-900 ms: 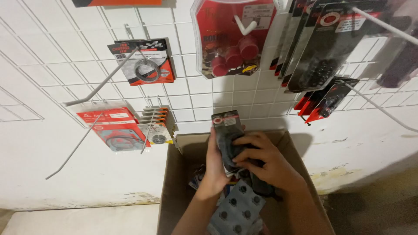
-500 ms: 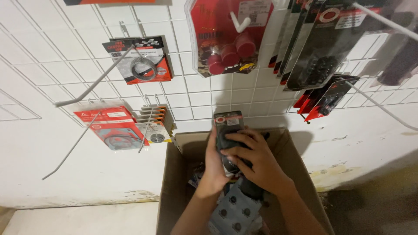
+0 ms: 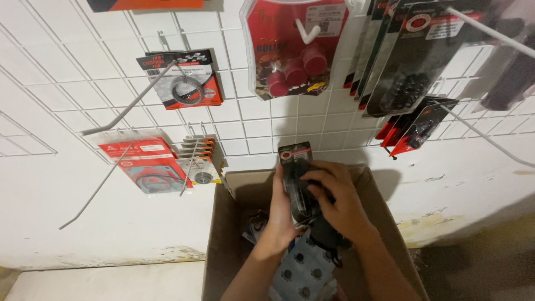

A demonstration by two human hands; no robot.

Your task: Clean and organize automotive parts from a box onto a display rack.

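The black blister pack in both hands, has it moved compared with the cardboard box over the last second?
No. The black blister pack sits upright above the cardboard box's back edge, as before, with the left hand and right hand on it.

Light: fairly bright, even, warm, from above | Shadows: soft, cast down-right by the wall hooks (image 3: 129, 103) and box (image 3: 223, 245) | Glare: sheen on the plastic packs (image 3: 412, 61) | Focus: centre sharp, upper-right corner blurred | Distortion: wide-angle bend at edges
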